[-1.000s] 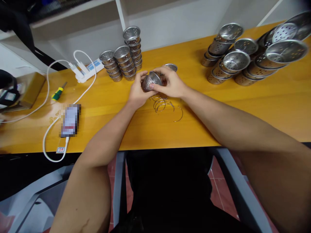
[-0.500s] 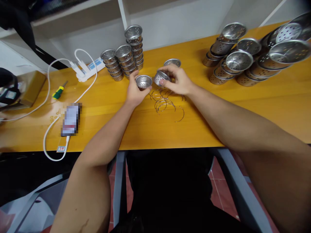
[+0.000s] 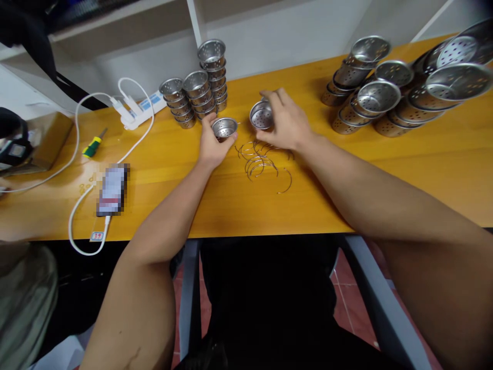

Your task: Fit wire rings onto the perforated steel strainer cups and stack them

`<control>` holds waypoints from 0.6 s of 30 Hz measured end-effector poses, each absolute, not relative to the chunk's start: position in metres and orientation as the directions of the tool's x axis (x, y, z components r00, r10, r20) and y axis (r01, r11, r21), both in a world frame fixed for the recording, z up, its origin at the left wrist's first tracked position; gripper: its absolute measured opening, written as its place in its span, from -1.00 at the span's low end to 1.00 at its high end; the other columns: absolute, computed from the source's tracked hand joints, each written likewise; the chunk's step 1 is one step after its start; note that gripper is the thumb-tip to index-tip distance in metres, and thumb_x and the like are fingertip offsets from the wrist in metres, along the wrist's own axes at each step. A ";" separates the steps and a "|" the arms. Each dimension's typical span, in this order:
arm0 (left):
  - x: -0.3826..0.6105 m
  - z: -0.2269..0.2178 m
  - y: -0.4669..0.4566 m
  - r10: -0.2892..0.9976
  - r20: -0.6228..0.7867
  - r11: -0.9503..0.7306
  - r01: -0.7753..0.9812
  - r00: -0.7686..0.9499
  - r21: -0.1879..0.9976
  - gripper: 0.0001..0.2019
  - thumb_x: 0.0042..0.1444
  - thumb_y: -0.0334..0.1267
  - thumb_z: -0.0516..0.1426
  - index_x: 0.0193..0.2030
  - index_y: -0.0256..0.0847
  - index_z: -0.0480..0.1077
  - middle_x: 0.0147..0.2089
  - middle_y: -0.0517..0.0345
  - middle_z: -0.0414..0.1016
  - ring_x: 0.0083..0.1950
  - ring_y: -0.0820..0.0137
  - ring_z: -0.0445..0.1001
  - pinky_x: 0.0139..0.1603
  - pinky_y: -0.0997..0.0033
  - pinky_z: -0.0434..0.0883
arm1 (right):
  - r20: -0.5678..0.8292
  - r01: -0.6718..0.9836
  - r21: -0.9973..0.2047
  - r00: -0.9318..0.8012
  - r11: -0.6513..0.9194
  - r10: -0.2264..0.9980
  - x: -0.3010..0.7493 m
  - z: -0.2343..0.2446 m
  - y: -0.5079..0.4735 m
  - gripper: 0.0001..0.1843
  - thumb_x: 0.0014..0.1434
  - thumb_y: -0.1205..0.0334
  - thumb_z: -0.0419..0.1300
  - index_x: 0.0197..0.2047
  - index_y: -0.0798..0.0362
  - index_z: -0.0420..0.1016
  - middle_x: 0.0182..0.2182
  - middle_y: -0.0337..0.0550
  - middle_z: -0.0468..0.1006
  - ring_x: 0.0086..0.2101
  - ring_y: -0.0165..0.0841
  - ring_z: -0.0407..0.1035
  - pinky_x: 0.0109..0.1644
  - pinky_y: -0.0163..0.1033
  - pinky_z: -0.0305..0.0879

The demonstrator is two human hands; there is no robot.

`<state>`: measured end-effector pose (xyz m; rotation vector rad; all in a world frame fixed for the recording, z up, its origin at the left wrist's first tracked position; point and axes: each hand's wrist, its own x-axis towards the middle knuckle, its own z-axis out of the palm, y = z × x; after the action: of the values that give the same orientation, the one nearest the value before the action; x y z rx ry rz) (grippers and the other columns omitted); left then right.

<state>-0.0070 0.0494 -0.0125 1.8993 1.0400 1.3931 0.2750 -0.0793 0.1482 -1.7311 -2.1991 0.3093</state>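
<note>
My left hand [image 3: 212,144] is closed around a small perforated metal cup [image 3: 225,128], its open mouth facing up. To the right, my right hand [image 3: 287,121] grips another perforated metal cup [image 3: 262,116], thumb at its near side and fingers round its far right side. That cup is upright, and I cannot tell whether it touches the table. Part of a further metal rim shows behind my right fingers, mostly hidden. Thin bent wire rings [image 3: 262,165] lie loosely on the table just in front of both hands.
Stacks of small perforated cups [image 3: 196,85] stand at the back left, larger stacks [image 3: 379,97] at the right. Leftward are a power strip [image 3: 144,110], a green-yellow screwdriver [image 3: 92,147], a phone [image 3: 112,190] with a white cable, and a cardboard box [image 3: 50,139].
My right hand has turned its cup from tilted to upright and moved slightly right. My left hand has shifted a little left with its cup. Grey-green cloth has appeared at the lower left.
</note>
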 end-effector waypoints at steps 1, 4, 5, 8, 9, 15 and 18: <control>-0.007 -0.013 0.050 0.837 0.521 -0.547 0.262 0.166 0.795 0.16 0.20 0.49 0.68 0.64 0.13 0.16 0.64 -0.21 0.51 0.69 -0.10 0.66 0.86 -0.34 0.61 | 0.109 0.908 -0.349 -0.206 0.231 0.972 0.278 0.151 -0.079 0.26 0.60 -0.60 0.30 1.08 -0.33 -0.01 0.68 -0.05 0.64 0.79 0.40 0.09 0.89 0.40 0.16; -0.009 -0.019 0.054 0.832 0.524 -0.555 0.285 0.183 0.781 0.20 0.19 0.56 0.65 0.66 0.13 0.15 0.65 -0.25 0.51 0.66 -0.13 0.69 0.80 -0.37 0.66 | 0.110 0.929 -0.319 -0.160 0.187 0.981 0.288 0.152 -0.075 0.08 0.75 -0.27 0.22 1.06 -0.08 -0.04 0.84 0.10 0.40 0.75 0.31 0.21 0.86 0.22 0.23; -0.009 -0.021 0.056 0.829 0.526 -0.559 0.289 0.189 0.777 0.20 0.19 0.56 0.65 0.67 0.13 0.15 0.66 -0.26 0.50 0.66 -0.14 0.69 0.80 -0.38 0.67 | 0.117 0.934 -0.312 -0.146 0.176 0.982 0.291 0.151 -0.074 0.04 0.75 -0.15 0.23 1.04 0.06 0.00 0.85 0.24 0.32 0.73 0.28 0.26 0.84 0.17 0.26; -0.011 -0.025 0.059 0.817 0.537 -0.577 0.292 0.211 0.763 0.19 0.23 0.50 0.65 0.70 0.12 0.13 0.68 -0.27 0.49 0.70 -0.16 0.67 0.84 -0.39 0.63 | 0.158 0.937 -0.297 -0.144 0.186 0.977 0.297 0.152 -0.070 -0.01 0.69 0.07 0.29 0.95 0.30 0.12 0.81 0.51 0.27 0.69 0.21 0.34 0.82 0.08 0.29; -0.010 -0.025 0.059 0.809 0.545 -0.588 0.290 0.221 0.755 0.18 0.26 0.48 0.65 0.72 0.13 0.12 0.69 -0.26 0.48 0.73 -0.16 0.65 0.87 -0.39 0.61 | 0.164 0.936 -0.291 -0.157 0.200 0.974 0.300 0.153 -0.068 -0.01 0.67 0.08 0.32 0.95 0.27 0.15 0.80 0.51 0.30 0.68 0.21 0.36 0.80 0.09 0.32; 0.000 -0.012 0.042 0.746 0.583 -0.660 0.243 0.322 0.711 0.16 0.38 0.35 0.61 0.82 0.21 0.03 0.74 -0.20 0.45 0.78 -0.11 0.61 0.94 -0.30 0.55 | -0.045 0.979 -0.155 -0.141 0.132 0.989 0.333 0.151 -0.051 -0.08 0.57 -0.10 0.60 0.72 0.26 0.50 0.62 0.69 0.57 0.46 0.59 0.61 0.49 0.40 0.58; 0.005 -0.004 0.031 0.735 0.576 -0.667 0.227 0.358 0.709 0.18 0.41 0.30 0.60 0.87 0.24 -0.02 0.75 -0.20 0.44 0.81 -0.13 0.59 0.95 -0.32 0.53 | -0.156 0.996 -0.090 -0.042 0.028 0.987 0.355 0.136 -0.034 -0.24 0.61 -0.22 0.61 0.51 0.21 0.63 0.47 0.65 0.70 0.33 0.49 0.73 0.41 0.36 0.67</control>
<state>0.0046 0.0308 -0.0035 2.1040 0.8326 1.2829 0.3551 -0.0341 0.1356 -2.2086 -2.2874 0.2766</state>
